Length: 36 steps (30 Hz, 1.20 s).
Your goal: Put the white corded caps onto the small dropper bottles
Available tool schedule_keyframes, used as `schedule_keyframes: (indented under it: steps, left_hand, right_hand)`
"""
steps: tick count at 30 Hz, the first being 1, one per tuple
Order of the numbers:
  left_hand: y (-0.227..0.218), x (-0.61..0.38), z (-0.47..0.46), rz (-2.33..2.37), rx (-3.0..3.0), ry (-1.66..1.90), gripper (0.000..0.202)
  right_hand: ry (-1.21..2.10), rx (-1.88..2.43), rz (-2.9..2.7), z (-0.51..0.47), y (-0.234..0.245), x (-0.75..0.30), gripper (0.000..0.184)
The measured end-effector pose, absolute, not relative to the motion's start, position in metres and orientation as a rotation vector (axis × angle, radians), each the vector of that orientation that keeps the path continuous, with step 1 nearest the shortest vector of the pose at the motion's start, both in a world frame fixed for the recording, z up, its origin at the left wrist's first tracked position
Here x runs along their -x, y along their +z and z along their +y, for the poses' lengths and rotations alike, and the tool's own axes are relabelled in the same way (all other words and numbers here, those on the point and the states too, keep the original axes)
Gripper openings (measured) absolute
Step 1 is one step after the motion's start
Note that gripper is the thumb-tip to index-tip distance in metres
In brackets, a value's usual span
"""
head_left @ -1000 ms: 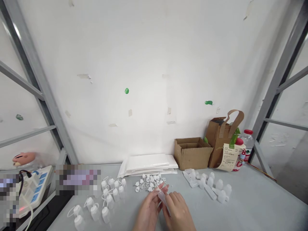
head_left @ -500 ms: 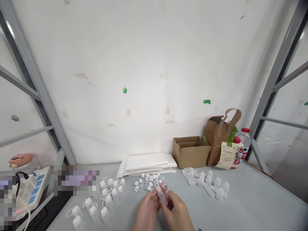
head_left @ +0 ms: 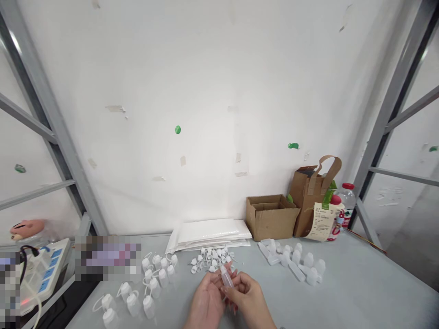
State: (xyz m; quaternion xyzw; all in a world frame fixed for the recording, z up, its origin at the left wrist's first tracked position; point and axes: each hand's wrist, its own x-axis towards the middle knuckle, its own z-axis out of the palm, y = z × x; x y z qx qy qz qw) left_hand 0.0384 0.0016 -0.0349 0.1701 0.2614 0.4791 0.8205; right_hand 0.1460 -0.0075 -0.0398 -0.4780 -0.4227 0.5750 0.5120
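Both hands meet low in the middle of the view over a grey table (head_left: 343, 292). My right hand (head_left: 248, 299) pinches a small clear plastic bottle (head_left: 226, 278), held nearly upright with its top pointing up and to the left. My left hand (head_left: 206, 301) has its fingers curled against the bottle's upper end. Just beyond the fingertips lies a heap of small white caps (head_left: 211, 262). Several capped white bottles (head_left: 151, 283) with loops stand to the left. Several uncapped clear bottles (head_left: 291, 260) lie to the right.
A stack of white bags (head_left: 209, 233) lies against the wall. An open cardboard box (head_left: 270, 217), a brown paper bag (head_left: 313, 196) with a receipt and a water bottle (head_left: 346, 201) stand at the back right. A power strip (head_left: 44, 269) sits far left. Grey metal frames flank both sides.
The bottle has tilted more upright and risen slightly between my hands. The view has drifted a little; the items on the table have not moved.
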Motion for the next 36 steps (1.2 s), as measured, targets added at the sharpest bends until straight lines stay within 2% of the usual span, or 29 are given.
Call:
schedule_keyframes:
  steps: [14, 24, 36]
  left_hand:
    - [-0.016, -0.043, -0.004, 0.723, -0.307, 1.031, 0.045]
    - [-0.010, -0.040, -0.006, 0.758, -0.363, 1.059, 0.032]
    - [-0.020, -0.043, -0.005, 0.824, -0.632, 1.152, 0.045]
  right_hand:
    - [1.582, 0.932, -1.051, -0.006, -0.049, -0.144, 0.047]
    - [1.939, 0.513, -0.821, -0.012, -0.032, -0.151, 0.036]
    - [1.894, 0.487, -0.943, -0.010, -0.038, -0.150, 0.041]
